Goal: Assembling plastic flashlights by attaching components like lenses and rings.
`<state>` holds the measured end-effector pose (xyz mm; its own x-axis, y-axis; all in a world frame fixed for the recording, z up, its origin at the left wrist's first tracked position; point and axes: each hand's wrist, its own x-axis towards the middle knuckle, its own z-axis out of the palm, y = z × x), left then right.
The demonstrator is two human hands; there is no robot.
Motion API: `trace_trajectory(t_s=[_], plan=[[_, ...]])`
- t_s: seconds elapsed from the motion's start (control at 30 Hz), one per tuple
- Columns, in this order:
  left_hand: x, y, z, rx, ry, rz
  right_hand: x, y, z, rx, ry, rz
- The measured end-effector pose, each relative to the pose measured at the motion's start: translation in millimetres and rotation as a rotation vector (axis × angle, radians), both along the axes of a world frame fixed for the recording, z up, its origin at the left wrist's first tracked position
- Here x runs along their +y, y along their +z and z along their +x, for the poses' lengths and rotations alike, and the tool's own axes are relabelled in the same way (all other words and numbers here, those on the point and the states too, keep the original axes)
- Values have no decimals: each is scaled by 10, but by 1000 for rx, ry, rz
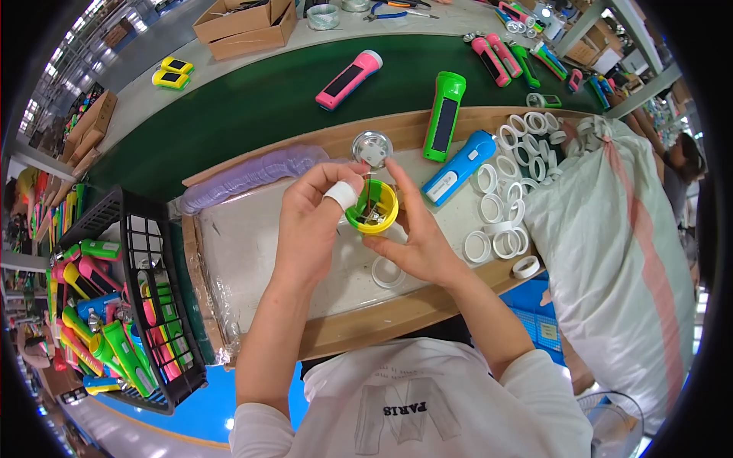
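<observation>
Between my hands is a yellow and green flashlight body [392,208], its open end facing up with wires and small metal parts inside. My right hand [420,244] grips the body by its side, thumb below and index finger raised. A shiny round reflector [372,146] sits just above the opening, a thin wire running down from it. My left hand [309,217], with a white wrap on one digit, pinches at the reflector's lower edge. Below the body, a white ring [388,272] lies on the tray [252,259].
Many white rings [490,208] lie right, beside a blue flashlight [458,168] and large white sack [611,252]. A row of clear lenses [252,177] lies far left. Green [444,114] and pink [349,80] flashlights lie beyond. A black crate [164,305] of flashlights stands left.
</observation>
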<state>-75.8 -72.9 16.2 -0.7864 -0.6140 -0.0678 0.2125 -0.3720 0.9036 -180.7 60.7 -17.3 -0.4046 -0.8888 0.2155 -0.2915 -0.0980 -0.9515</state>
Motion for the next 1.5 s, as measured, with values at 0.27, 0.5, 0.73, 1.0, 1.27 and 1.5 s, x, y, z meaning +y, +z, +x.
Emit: trace_trajectory(t_s=[0.27,0.5,0.73,1.0,1.27,1.5], plan=[[304,-185,-5,166,23,-35,78,191,-167,-259,27,-214],[307,-211,-93,494,116,290,122,281,-212,840,-49,-254],[315,-113,-102,197,101,-90,107,110,-225,926,-168,-310],[160,-8,-29,-95,104,-230,22,65,-37,531,-240,-310],[235,-80,-50,-58,138,-292,29,-90,-78,662,-288,-373],[372,-408,54,125,134,-530,7,-217,-26,448,-288,-454]])
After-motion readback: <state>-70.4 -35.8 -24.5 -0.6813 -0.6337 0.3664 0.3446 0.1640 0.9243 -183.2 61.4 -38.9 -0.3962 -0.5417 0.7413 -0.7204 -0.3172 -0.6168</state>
